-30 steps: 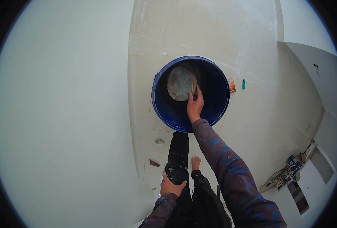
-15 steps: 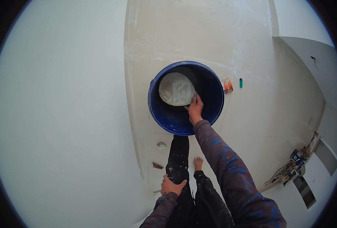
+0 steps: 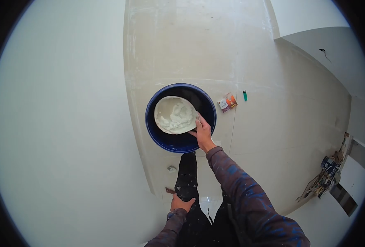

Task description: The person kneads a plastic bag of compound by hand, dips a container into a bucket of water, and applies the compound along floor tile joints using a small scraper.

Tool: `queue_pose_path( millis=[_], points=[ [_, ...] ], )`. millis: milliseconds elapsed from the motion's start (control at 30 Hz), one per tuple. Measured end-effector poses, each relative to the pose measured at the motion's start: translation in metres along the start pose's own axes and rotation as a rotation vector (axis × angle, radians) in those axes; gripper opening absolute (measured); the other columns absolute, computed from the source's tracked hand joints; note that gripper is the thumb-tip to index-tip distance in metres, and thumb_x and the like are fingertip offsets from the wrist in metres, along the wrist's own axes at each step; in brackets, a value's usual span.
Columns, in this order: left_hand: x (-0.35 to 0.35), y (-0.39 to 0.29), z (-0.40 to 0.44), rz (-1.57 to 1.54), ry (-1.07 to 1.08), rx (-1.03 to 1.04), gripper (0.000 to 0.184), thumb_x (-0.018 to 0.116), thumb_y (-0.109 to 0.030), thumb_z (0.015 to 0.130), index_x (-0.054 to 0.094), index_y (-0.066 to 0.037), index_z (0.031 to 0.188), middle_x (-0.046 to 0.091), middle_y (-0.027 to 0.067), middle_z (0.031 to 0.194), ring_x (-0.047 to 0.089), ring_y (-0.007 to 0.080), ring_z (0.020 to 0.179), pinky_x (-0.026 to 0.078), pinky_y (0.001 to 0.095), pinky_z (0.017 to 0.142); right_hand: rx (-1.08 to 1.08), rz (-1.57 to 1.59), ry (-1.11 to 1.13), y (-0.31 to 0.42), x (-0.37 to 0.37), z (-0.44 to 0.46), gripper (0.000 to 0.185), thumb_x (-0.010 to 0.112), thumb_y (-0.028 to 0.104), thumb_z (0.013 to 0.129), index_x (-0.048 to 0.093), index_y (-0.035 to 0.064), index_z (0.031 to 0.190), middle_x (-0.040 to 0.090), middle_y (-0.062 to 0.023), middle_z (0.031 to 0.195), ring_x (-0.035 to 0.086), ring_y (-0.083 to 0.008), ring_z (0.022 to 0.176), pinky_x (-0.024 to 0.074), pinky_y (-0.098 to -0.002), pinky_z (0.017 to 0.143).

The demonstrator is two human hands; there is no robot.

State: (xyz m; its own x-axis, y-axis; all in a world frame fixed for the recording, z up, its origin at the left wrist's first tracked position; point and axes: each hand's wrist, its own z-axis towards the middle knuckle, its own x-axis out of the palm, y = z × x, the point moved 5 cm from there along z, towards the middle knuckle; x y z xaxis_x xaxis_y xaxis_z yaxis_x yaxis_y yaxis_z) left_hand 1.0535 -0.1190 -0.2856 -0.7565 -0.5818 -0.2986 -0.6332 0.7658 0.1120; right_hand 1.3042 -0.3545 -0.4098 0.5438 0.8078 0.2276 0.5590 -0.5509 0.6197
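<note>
My right hand (image 3: 203, 131) grips the near right rim of a round white tub (image 3: 163, 108), thumb on the inside. White powdery or pasty stuff (image 3: 180, 117) lies in it, heaped to the right. The tub is held over the mouth of a large blue drum (image 3: 148, 131), and its underside is hidden. What lies at the bottom of the drum is dark and hard to make out. Lower down, my left hand (image 3: 181, 203) rests on my black trouser leg (image 3: 186, 177), thumb spread from the fingers, holding nothing.
A small orange and white box (image 3: 227, 102) and a green lighter (image 3: 245, 95) lie right of the drum. A white wall (image 3: 63, 123) rises on the left. Tools and clutter (image 3: 328, 173) stand along the right wall. Small scraps (image 3: 171, 168) lie beside my leg.
My right hand has lifted the white tub higher, so it looks larger against the drum. My view has shifted and pulled back. My left hand stays on my leg.
</note>
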Motion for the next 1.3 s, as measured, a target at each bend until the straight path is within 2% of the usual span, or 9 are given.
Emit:
queue_pose_path(
  millis=[333, 667, 733, 800, 900, 967, 1100, 1167, 1300],
  points=[
    [0.062, -0.012, -0.032, -0.153, -0.187, 0.057, 0.109, 0.09, -0.054, 0.063, 0.039, 0.005, 0.139, 0.059, 0.028, 0.132, 0.058, 0.042, 0.124, 0.046, 0.0463, 0.107, -0.063, 0.11, 0.228, 0.079, -0.067, -0.093, 0.045, 0.044, 0.017, 0.109, 0.04, 0.0108, 0.154, 0.059, -0.0076, 0.139, 0.063, -0.0217, 0.12, 0.0589, -0.0441, 0.096],
    [0.146, -0.001, -0.089, -0.335, -0.425, 0.245, 0.1, 0.087, -0.052, 0.071, 0.042, 0.007, 0.138, 0.059, 0.0285, 0.128, 0.059, 0.0367, 0.121, 0.046, 0.0436, 0.105, -0.113, 0.062, 0.106, 0.118, -0.304, -0.178, 0.047, 0.045, 0.014, 0.107, 0.039, 0.0038, 0.153, 0.062, -0.0135, 0.132, 0.068, -0.023, 0.11, 0.062, -0.0416, 0.091],
    [0.157, 0.031, -0.037, -0.43, -0.408, 0.412, 0.076, 0.081, -0.044, 0.083, 0.048, 0.001, 0.136, 0.065, 0.0222, 0.118, 0.065, 0.0294, 0.108, 0.051, 0.0405, 0.095, -0.123, 0.068, 0.076, 0.104, -0.367, -0.179, 0.047, 0.047, 0.014, 0.107, 0.041, 0.0001, 0.151, 0.064, -0.0145, 0.128, 0.069, -0.0237, 0.107, 0.0627, -0.0425, 0.09],
    [0.159, 0.035, -0.021, -0.458, -0.329, 0.354, 0.056, 0.074, -0.036, 0.092, 0.054, -0.003, 0.132, 0.069, 0.0163, 0.106, 0.068, 0.0226, 0.091, 0.055, 0.0363, 0.083, -0.153, 0.083, -0.004, 0.091, -0.428, -0.181, 0.046, 0.049, 0.013, 0.106, 0.043, -0.0025, 0.149, 0.065, -0.0153, 0.126, 0.07, -0.0243, 0.105, 0.0632, -0.0432, 0.088],
    [0.18, 0.007, 0.022, -0.455, -0.249, 0.406, 0.048, 0.071, -0.029, 0.093, 0.056, -0.003, 0.131, 0.07, 0.0135, 0.099, 0.069, 0.0207, 0.083, 0.056, 0.0335, 0.073, -0.15, 0.082, -0.117, 0.062, -0.506, -0.182, 0.043, 0.05, 0.011, 0.105, 0.048, -0.0009, 0.146, 0.066, -0.0153, 0.122, 0.07, -0.0226, 0.102, 0.0642, -0.0405, 0.085],
    [0.196, 0.005, 0.105, -0.149, -0.319, 0.605, 0.05, 0.072, -0.025, 0.09, 0.055, -0.005, 0.132, 0.07, 0.014, 0.103, 0.069, 0.0235, 0.086, 0.057, 0.0357, 0.072, -0.147, 0.049, -0.196, 0.027, -0.544, -0.177, 0.042, 0.05, 0.01, 0.104, 0.049, -0.0021, 0.145, 0.066, -0.0161, 0.12, 0.07, -0.0224, 0.1, 0.0645, -0.0401, 0.084],
    [0.217, -0.072, 0.212, 0.302, -0.564, 0.933, 0.069, 0.078, -0.013, 0.081, 0.046, -0.002, 0.141, 0.055, 0.0201, 0.131, 0.06, 0.0333, 0.113, 0.054, 0.0408, 0.091, -0.166, 0.079, -0.275, -0.052, -0.612, -0.137, 0.042, 0.051, 0.011, 0.105, 0.048, -0.0066, 0.143, 0.066, -0.0181, 0.12, 0.07, -0.0243, 0.101, 0.0643, -0.0412, 0.085],
    [0.223, -0.122, 0.223, 0.292, -0.78, 0.975, 0.079, 0.08, -0.008, 0.079, 0.039, -0.001, 0.146, 0.05, 0.0207, 0.138, 0.056, 0.034, 0.12, 0.053, 0.0407, 0.092, -0.161, 0.115, -0.286, -0.105, -0.64, -0.116, 0.041, 0.051, 0.011, 0.105, 0.048, -0.0088, 0.141, 0.066, -0.0191, 0.121, 0.071, -0.0259, 0.103, 0.064, -0.042, 0.086],
    [0.215, -0.135, 0.302, -0.21, -0.779, 0.889, 0.082, 0.08, -0.002, 0.079, 0.037, -0.002, 0.148, 0.05, 0.0165, 0.139, 0.054, 0.0294, 0.125, 0.056, 0.0395, 0.089, -0.176, 0.224, -0.287, -0.178, -0.674, -0.064, 0.039, 0.052, 0.01, 0.104, 0.051, -0.0098, 0.137, 0.067, -0.0196, 0.121, 0.071, -0.028, 0.104, 0.0639, -0.0419, 0.087]
  ],
)
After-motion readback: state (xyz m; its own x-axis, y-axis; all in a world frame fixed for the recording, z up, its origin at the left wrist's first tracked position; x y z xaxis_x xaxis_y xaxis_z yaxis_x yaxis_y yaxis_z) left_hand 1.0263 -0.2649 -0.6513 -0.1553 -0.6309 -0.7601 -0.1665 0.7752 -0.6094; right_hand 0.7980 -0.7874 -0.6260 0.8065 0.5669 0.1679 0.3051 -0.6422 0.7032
